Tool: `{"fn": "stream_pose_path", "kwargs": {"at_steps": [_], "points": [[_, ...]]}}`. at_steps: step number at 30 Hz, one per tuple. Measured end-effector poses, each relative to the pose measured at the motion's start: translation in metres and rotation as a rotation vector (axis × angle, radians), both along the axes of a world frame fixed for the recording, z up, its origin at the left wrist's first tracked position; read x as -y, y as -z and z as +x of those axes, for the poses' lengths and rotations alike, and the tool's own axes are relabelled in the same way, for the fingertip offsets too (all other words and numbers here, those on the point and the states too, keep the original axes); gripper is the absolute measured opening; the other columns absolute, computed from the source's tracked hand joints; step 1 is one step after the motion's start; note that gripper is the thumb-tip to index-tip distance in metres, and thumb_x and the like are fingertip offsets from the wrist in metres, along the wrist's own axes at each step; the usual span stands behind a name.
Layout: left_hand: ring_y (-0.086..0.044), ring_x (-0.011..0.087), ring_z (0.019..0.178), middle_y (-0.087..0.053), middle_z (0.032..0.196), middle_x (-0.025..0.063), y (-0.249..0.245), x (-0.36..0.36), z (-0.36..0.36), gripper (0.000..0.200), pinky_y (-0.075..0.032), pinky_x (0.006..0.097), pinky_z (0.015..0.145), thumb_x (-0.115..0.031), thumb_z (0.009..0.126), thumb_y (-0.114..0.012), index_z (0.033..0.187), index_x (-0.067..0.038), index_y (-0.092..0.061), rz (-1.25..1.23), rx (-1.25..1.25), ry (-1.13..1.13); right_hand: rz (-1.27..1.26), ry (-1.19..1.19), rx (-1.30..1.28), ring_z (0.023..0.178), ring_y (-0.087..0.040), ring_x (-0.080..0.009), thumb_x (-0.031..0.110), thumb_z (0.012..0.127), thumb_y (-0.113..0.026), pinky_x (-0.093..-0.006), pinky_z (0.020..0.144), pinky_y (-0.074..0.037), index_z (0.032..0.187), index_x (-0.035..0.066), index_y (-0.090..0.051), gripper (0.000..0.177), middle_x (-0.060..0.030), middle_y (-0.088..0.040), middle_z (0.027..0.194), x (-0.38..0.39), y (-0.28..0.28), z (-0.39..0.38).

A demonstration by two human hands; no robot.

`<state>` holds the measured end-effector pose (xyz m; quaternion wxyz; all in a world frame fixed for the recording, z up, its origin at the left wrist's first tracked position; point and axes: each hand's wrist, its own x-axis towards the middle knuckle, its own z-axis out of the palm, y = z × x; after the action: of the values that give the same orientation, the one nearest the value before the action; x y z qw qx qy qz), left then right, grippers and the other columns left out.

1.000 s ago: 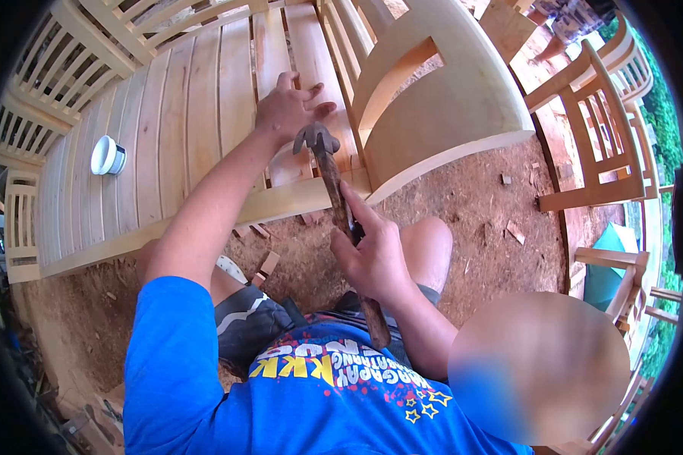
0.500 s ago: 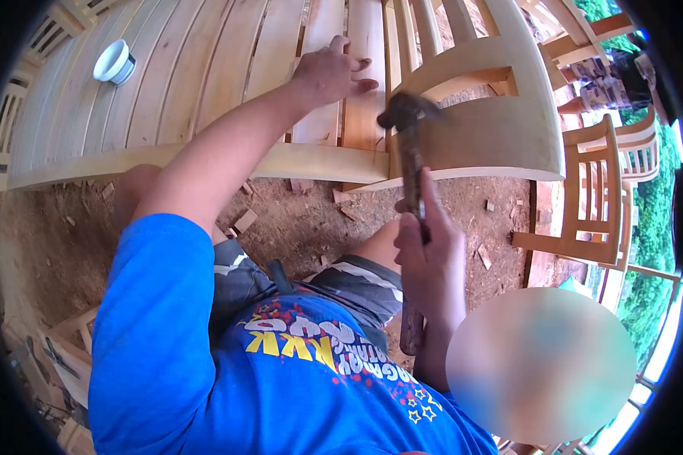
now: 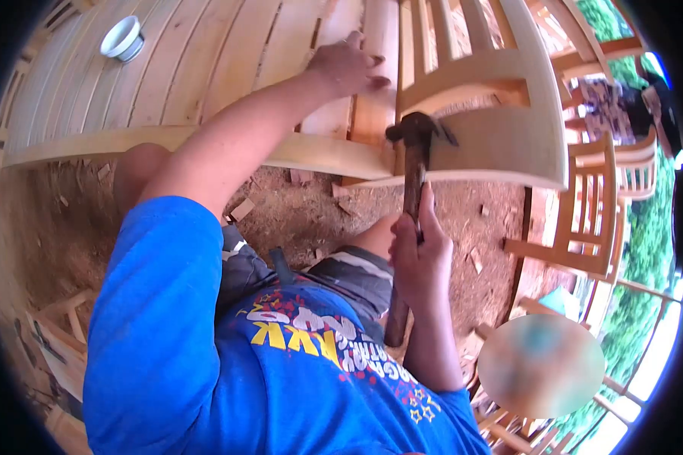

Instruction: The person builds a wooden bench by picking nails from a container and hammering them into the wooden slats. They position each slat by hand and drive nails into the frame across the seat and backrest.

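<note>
My right hand (image 3: 421, 262) is wrapped round the wooden handle of a claw hammer (image 3: 413, 171), its thumb side up along the handle. The dark hammer head is beside the curved side panel (image 3: 493, 140) of a wooden bench. My left hand (image 3: 347, 67) rests on the end slat (image 3: 373, 114) of the bench seat (image 3: 228, 68), close to that panel. Its fingers are spread apart, and nothing shows clearly between them. The hammer head is a little nearer to my body than my left fingers.
A white cup (image 3: 122, 39) stands on the slats at the far left. Wood offcuts (image 3: 243, 210) lie on the dirt floor. More wooden chairs (image 3: 588, 212) stand at the right, with a person (image 3: 607, 114) behind them. A blurred oval (image 3: 542, 366) covers the lower right.
The hammer head has shifted slightly down and now looks sharper. The whole view has moved a little, so the bench and cup appear shifted up and right. My left hand keeps its place on the slat.
</note>
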<state>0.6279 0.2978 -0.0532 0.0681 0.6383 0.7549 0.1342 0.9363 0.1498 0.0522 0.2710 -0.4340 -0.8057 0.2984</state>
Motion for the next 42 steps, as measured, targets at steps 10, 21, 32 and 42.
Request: {"fn": "stream_pose_path", "kwargs": {"at_steps": [10, 21, 32, 42], "points": [[-0.07, 0.0373, 0.129, -0.047, 0.163, 0.0175, -0.006, -0.006, -0.01, 0.079, -0.06, 0.0514, 0.106, -0.09, 0.095, -0.049, 0.146, -0.035, -0.072, -0.003, -0.031, -0.001, 0.045, 0.02, -0.355, 0.061, -0.054, -0.0192, 0.007, 0.108, -0.059, -0.0363, 0.056, -0.048, 0.167, -0.013, -0.029, 0.07, -0.014, -0.069, 0.089, 0.01, -0.01, -0.004], [-0.068, 0.0345, 0.133, -0.046, 0.165, 0.0156, -0.005, -0.004, -0.004, 0.08, -0.059, 0.0498, 0.108, -0.089, 0.095, -0.051, 0.147, -0.032, -0.072, 0.015, -0.059, -0.006, 0.254, 0.0, -0.45, 0.071, -0.066, -0.0189, -0.003, 0.104, -0.062, -0.0333, 0.067, -0.056, 0.165, -0.015, -0.035, 0.067, -0.0142, -0.071, 0.088, 0.013, -0.023, -0.009], [-0.065, 0.0332, 0.138, -0.047, 0.164, 0.0138, 0.007, -0.006, -0.009, 0.076, -0.059, 0.052, 0.107, -0.088, 0.096, -0.051, 0.146, -0.035, -0.072, 0.056, -0.055, 0.009, 0.3, -0.075, -0.122, 0.084, -0.076, -0.041, -0.004, 0.103, -0.062, -0.0471, 0.076, -0.058, 0.165, -0.014, -0.032, 0.069, -0.0324, -0.074, 0.102, 0.011, 0.0, -0.012], [-0.066, 0.0335, 0.136, -0.051, 0.161, 0.0135, 0.002, -0.004, 0.0, 0.065, -0.059, 0.0497, 0.106, -0.078, 0.101, -0.056, 0.145, -0.033, -0.073, 0.079, -0.086, -0.031, -0.097, -0.069, -0.003, 0.08, -0.072, -0.0461, -0.004, 0.103, -0.061, -0.0516, 0.073, -0.058, 0.167, -0.009, -0.032, 0.07, -0.031, -0.07, 0.094, 0.024, 0.068, -0.001]]}}
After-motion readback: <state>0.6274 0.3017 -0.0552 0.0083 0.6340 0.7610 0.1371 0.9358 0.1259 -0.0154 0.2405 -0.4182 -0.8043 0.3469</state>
